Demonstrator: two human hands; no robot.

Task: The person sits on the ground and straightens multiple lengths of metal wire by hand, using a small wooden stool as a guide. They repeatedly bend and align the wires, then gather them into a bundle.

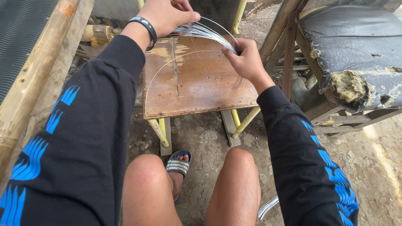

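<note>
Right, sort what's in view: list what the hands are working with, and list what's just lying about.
In hand:
- bundle of thin wires, pinched between left hand and right hand
- one loose wire arching over the wooden seat

Lying about:
- torn black cushion with foam showing
- bamboo pole
- more wire strands on the ground by the right sleeve

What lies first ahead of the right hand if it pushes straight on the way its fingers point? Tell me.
The right hand points up-left along the bundle of thin wires it pinches; going on, it would probably meet the left hand first, though depth is unclear.
</note>
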